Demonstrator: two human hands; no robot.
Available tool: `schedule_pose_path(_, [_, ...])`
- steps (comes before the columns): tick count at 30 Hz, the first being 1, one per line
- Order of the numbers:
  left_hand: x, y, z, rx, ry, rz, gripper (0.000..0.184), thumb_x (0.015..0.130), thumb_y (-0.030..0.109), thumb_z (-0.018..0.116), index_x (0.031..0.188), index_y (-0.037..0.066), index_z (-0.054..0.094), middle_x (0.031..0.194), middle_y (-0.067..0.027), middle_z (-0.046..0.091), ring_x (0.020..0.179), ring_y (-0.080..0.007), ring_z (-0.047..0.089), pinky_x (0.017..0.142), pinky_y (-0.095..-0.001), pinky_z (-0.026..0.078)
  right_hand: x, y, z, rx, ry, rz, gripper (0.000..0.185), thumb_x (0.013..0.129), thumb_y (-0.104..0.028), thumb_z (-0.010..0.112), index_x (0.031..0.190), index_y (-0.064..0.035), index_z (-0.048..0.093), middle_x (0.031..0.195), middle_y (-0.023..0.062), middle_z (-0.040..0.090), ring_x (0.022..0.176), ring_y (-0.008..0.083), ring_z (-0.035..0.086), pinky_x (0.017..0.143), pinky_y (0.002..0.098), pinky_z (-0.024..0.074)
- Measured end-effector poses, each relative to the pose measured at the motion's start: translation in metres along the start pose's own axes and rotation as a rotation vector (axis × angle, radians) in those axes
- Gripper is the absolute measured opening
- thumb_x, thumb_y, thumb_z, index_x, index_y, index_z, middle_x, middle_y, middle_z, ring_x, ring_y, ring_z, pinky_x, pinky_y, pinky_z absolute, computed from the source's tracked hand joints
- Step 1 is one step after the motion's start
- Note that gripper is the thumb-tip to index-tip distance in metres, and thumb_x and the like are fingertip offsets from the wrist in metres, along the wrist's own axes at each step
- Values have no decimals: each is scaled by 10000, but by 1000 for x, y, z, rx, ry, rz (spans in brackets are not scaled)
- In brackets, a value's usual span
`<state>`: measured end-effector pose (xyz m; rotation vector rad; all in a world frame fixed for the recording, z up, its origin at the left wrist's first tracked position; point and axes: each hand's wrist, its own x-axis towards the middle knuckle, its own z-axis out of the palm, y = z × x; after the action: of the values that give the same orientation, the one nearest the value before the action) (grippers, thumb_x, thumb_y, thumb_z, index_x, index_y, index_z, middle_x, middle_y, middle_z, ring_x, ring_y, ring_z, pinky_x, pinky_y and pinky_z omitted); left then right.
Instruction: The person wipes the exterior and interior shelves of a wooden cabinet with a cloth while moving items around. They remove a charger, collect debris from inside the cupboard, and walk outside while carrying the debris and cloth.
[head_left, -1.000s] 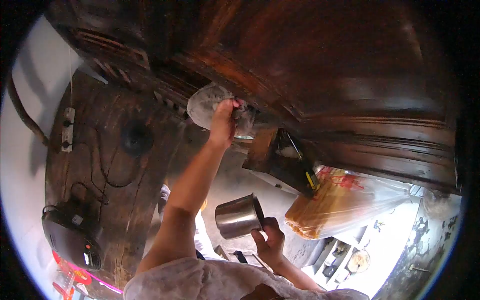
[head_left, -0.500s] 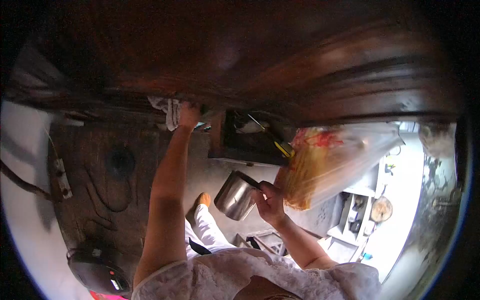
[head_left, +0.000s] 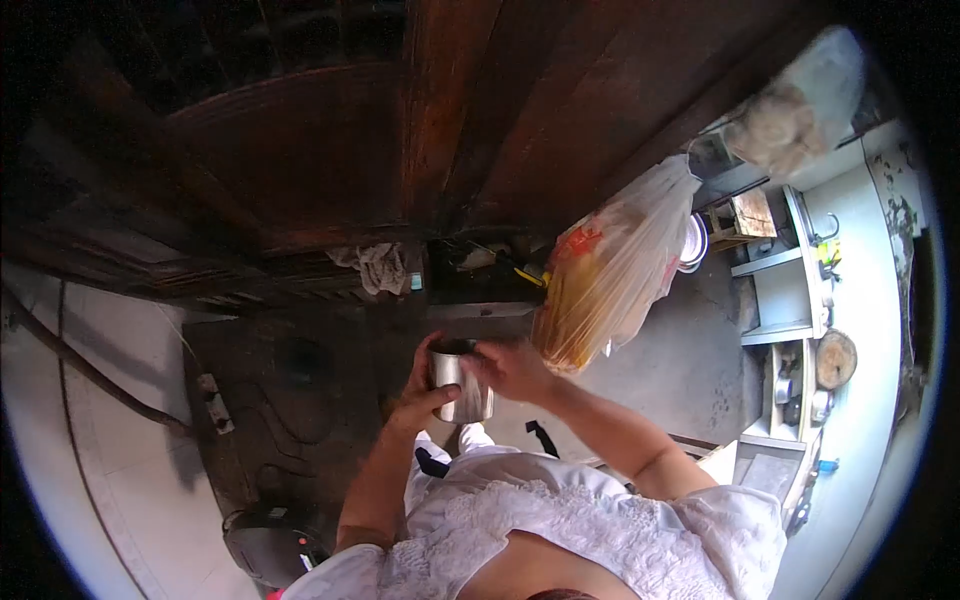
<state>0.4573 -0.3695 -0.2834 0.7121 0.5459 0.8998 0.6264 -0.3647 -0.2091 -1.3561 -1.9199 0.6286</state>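
Observation:
A shiny steel mug (head_left: 470, 398) is held in front of my body, its dark opening facing up and away. My left hand (head_left: 418, 392) wraps its left side, with the thumb across the front. At the upper right of the mug is my right hand (head_left: 510, 368), its fingers curled at the rim and the side where the handle was seen. The handle itself is hidden behind those fingers. Beyond the mug, a crumpled grey cloth (head_left: 382, 268) hangs at the edge of the dark wooden cabinet (head_left: 330, 150), beside an open drawer (head_left: 475, 290).
A yellow-handled tool (head_left: 528, 276) sticks out of the drawer. A plastic bag (head_left: 610, 270) with yellowish contents hangs to its right. White shelves (head_left: 780, 330) with pots stand at right. At lower left are a black appliance (head_left: 275, 545) and a power strip (head_left: 215, 403).
My left hand has left the cloth and moved down onto the mug. My right hand has brought the mug left and more upright. The view has shifted, showing more of the shelves.

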Motion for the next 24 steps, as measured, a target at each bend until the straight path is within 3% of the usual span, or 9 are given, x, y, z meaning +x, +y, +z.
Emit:
schedule_pose_path(2, [-8, 5, -5, -78, 25, -43, 939, 561, 162, 758, 1330, 112, 222, 1260, -85, 369, 1167, -230, 353, 962, -327, 295, 20, 5, -11, -89, -85, 268, 207, 788, -207, 591, 718, -26, 520, 636, 132, 553, 621, 306, 553, 566, 371, 441])
schedule_pose_path(4, [-21, 7, -13, 34, 164, -17, 894, 547, 97, 710, 1313, 115, 249, 1224, -78, 387, 1131, -226, 378, 948, -324, 310, 48, 38, -21, -605, 184, 102, 211, 783, -221, 578, 825, -16, 562, 741, 159, 592, 775, 315, 573, 676, 381, 455])
schedule_pose_path(7, [-43, 16, -17, 61, 244, -36, 893, 540, 109, 702, 1313, 107, 256, 1213, -79, 397, 1116, -226, 393, 932, -326, 329, 71, 104, -21, -1006, -370, 536, 270, 721, -253, 607, 861, -22, 621, 848, 186, 604, 904, 311, 557, 745, 393, 449])
schedule_pose_path(9, [-51, 19, -26, 101, 277, 8, 883, 549, 96, 702, 1313, 110, 259, 1197, -85, 403, 1098, -230, 406, 925, -328, 340, 78, 111, -24, -1054, -576, 587, 274, 702, -257, 614, 856, -31, 637, 863, 188, 606, 919, 300, 558, 745, 392, 456])
schedule_pose_path(12, [-65, 22, -34, 140, 306, 36, 891, 546, 78, 712, 1313, 121, 260, 1180, -85, 416, 1084, -231, 419, 919, -327, 346, 79, 105, -27, -1164, -435, 662, 277, 693, -270, 607, 835, -37, 654, 920, 164, 612, 925, 308, 559, 842, 421, 408])
schedule_pose_path(14, [-73, 27, -35, 109, 316, 18, 909, 535, 76, 728, 1312, 131, 260, 1180, -83, 419, 1080, -230, 422, 916, -326, 350, 83, 95, -42, -928, -460, 678, 332, 708, -286, 582, 920, -39, 648, 999, 162, 597, 970, 322, 538, 912, 448, 347])
schedule_pose_path(17, [-79, 24, -44, 113, 312, -16, 913, 535, 88, 743, 1309, 131, 260, 1184, -80, 414, 1080, -229, 421, 912, -328, 356, 75, 102, -35, -1122, -313, 449, 369, 712, -323, 571, 944, -46, 643, 1029, 159, 587, 1016, 330, 509, 949, 451, 299])
schedule_pose_path(20, [-81, 27, -48, 164, 312, -29, 909, 538, 94, 749, 1306, 134, 264, 1193, -81, 407, 1088, -233, 414, 910, -334, 359, 82, 79, -36, -1110, -471, 602, 392, 707, -335, 568, 957, -40, 626, 1062, 174, 563, 1049, 318, 483, 944, 448, 306])
schedule_pose_path(24, [-83, 37, -47, 183, 319, -53, 909, 537, 112, 755, 1303, 131, 267, 1187, -86, 411, 1087, -238, 415, 914, -341, 356, 82, 102, -28, -1065, -415, 497, 424, 712, -356, 547, 979, -32, 608, 1055, 171, 562, 1036, 316, 487, 940, 455, 305])
